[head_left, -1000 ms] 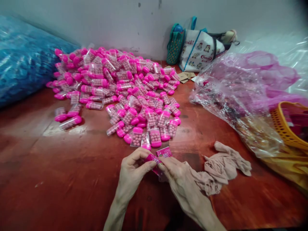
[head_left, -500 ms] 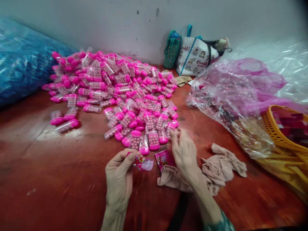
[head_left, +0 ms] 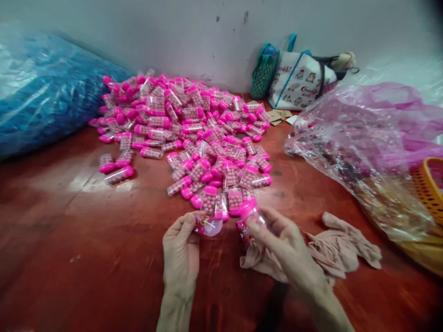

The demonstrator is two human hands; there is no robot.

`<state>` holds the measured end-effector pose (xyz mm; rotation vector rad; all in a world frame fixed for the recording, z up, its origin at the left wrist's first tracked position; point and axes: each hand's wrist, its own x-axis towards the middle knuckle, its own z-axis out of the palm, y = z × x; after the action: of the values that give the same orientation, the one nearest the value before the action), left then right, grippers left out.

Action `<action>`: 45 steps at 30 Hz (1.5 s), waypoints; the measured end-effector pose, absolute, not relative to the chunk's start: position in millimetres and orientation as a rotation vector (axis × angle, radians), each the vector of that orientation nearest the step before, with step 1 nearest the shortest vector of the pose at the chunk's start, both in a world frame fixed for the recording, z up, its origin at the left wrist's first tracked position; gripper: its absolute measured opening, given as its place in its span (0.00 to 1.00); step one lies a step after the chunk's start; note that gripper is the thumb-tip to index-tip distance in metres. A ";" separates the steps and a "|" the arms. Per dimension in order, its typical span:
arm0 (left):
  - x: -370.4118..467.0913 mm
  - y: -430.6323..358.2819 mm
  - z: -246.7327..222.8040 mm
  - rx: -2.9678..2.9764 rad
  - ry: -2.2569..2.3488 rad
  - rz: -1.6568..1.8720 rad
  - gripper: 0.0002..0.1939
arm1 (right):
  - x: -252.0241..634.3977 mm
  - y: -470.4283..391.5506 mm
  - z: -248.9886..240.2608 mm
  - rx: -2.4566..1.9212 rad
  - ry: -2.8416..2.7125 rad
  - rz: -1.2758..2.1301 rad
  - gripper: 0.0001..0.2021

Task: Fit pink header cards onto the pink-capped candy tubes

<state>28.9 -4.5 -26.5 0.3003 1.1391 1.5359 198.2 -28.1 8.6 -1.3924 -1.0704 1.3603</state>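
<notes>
"Where's the capped container (head_left: 249,212)?"

"Just below the middle of the frame, pink cap toward the upper left, pinched between thumb and fingers of the right hand (head_left: 285,240). Its clear body is partly hidden by them, and blur keeps me from telling its contents."

"And the left hand (head_left: 182,244)?"

"Left of it, upright from the wrist, thumb and fingertips closed on the edge of a printed pink sleeve (head_left: 208,226) with a clear end pointing right. The right forearm slants in from the lower right."

"What lies beyond them?"

"A heap of containers (head_left: 194,131), pink-capped and clear, many filled with small pink balls. It spreads from the upper left to the centre, its near edge just beyond the hands."

"Anything in the way?"

"The right hand partly covers a printed packet (head_left: 244,233) and a beige cloth (head_left: 341,246) on the red tabletop (head_left: 121,263)."

"The edges?"

"A blue plastic bag (head_left: 51,92) at upper left; a white tote (head_left: 294,83) beside a green pouch (head_left: 263,76) at upper right; crumpled clear and purple plastic (head_left: 374,133) and a yellow basket (head_left: 424,184) at right."
</notes>
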 end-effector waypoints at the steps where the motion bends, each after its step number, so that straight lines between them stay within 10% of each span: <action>1: 30.8 -5.3 -26.5 0.314 1.147 1.550 0.08 | 191.8 -35.8 13.7 -1.389 -1.046 1.415 0.16; 45: 30.9 -10.8 -30.0 0.380 0.993 1.199 0.12 | 188.7 -57.4 -2.7 -1.178 -0.583 1.692 0.20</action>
<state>30.9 -10.8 -30.0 0.3800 0.9928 1.1988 188.7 -57.4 -2.7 -1.1778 -0.5827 1.6920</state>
